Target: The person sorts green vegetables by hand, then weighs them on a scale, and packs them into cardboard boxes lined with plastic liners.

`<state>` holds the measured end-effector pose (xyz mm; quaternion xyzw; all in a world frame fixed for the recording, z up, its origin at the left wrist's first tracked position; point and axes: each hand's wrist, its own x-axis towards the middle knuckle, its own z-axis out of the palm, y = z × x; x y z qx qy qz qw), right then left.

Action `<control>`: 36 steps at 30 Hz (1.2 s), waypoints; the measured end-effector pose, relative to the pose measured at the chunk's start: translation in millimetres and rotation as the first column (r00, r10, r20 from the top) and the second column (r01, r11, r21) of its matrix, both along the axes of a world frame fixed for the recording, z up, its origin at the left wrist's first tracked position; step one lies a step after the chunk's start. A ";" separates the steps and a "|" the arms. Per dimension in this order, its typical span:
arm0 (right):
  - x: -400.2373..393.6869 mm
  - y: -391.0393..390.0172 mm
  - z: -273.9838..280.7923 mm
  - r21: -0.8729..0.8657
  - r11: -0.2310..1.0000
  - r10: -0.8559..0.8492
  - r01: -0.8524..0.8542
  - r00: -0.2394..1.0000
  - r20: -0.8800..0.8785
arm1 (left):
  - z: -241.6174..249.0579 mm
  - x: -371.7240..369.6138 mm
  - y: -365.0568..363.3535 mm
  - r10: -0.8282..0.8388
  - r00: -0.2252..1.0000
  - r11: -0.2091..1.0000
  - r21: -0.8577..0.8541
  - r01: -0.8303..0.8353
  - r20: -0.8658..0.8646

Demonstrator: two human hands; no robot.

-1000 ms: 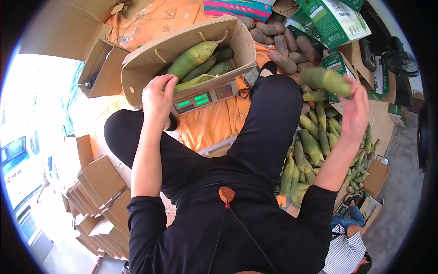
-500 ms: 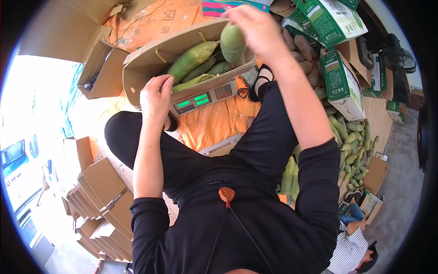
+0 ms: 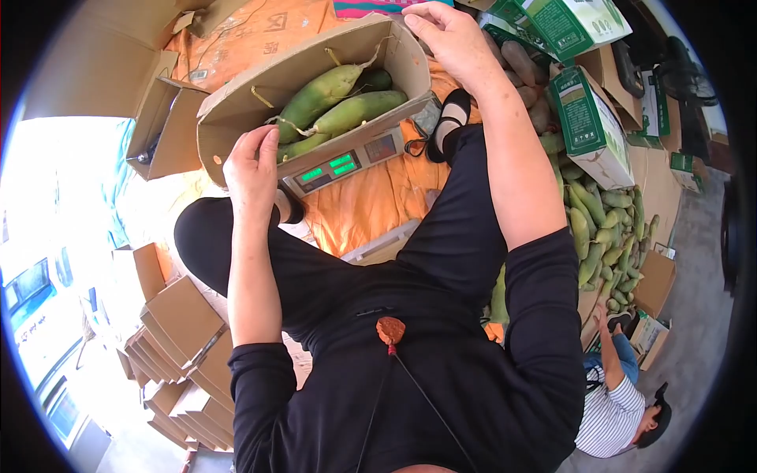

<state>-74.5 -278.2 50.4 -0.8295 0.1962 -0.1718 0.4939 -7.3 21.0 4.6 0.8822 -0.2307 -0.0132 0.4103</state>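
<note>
A long open cardboard box (image 3: 315, 43) sits on a digital scale (image 3: 339, 167) with lit green figures. Inside lie several large green radishes, among them a front green radish (image 3: 361, 112) and a longer green radish (image 3: 319, 98) behind it. My left hand (image 3: 252, 162) is closed over the near rim at the box's left part, its fingertips right by a radish's thin root. Beyond the box's far right corner, my right hand (image 3: 456, 43) holds nothing, with thumb and forefinger apart.
Green radishes (image 3: 603, 229) are heaped on the right, beside green-and-white cartons (image 3: 579, 114). Folded cardboard boxes (image 3: 185, 319) stand at the lower left. An orange tarp (image 3: 355, 221) covers the floor. Another person (image 3: 611, 410) crouches at the lower right.
My right hand has let go of the green radish, which now lies in the box. That hand has moved a little right. The left hand stays at the near rim.
</note>
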 end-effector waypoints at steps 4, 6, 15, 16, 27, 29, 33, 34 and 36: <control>-3.4 -3.3 -1.0 -0.011 1.000 -0.011 0.011 0.999 -0.040 | 1.4 -1.3 -2.8 0.011 1.000 1.000 0.009 -0.011 -0.008; -3.8 -6.3 -3.9 -0.016 1.000 0.011 -0.012 1.000 -0.021 | 0.5 -0.7 -1.0 0.008 1.000 0.999 0.035 -0.008 -0.012; 2.7 -32.9 -40.5 0.071 0.997 -0.032 0.030 0.999 0.021 | 1.2 0.5 -0.7 0.012 1.000 1.000 0.011 -0.013 0.016; 3.1 -36.5 -42.6 0.092 0.995 -0.041 0.042 0.999 -0.011 | 1.7 0.9 -0.4 0.011 1.000 1.000 0.022 -0.012 0.026; 17.2 -41.2 -78.7 -0.017 1.000 -0.021 0.017 0.949 -0.315 | 60.8 31.5 35.8 0.050 0.965 0.926 -0.350 -0.141 -0.258; 19.4 -40.0 -81.1 0.021 1.000 0.006 0.002 0.931 -0.365 | 77.7 48.4 47.0 0.148 0.965 0.961 -0.200 -0.193 -0.219; 22.5 -35.3 -80.8 -0.015 1.000 -0.025 0.020 0.884 -0.466 | 52.3 101.0 85.4 0.341 0.889 0.930 0.251 -0.270 -0.306; 21.9 -35.9 -80.1 -0.014 1.000 -0.025 0.021 0.882 -0.470 | 43.8 102.7 86.7 0.341 0.888 0.929 0.253 -0.269 -0.309; 21.7 -37.4 -80.6 0.072 0.994 -0.031 0.080 0.853 -0.522 | 31.2 102.7 86.9 0.427 0.836 0.843 0.487 -0.230 -0.345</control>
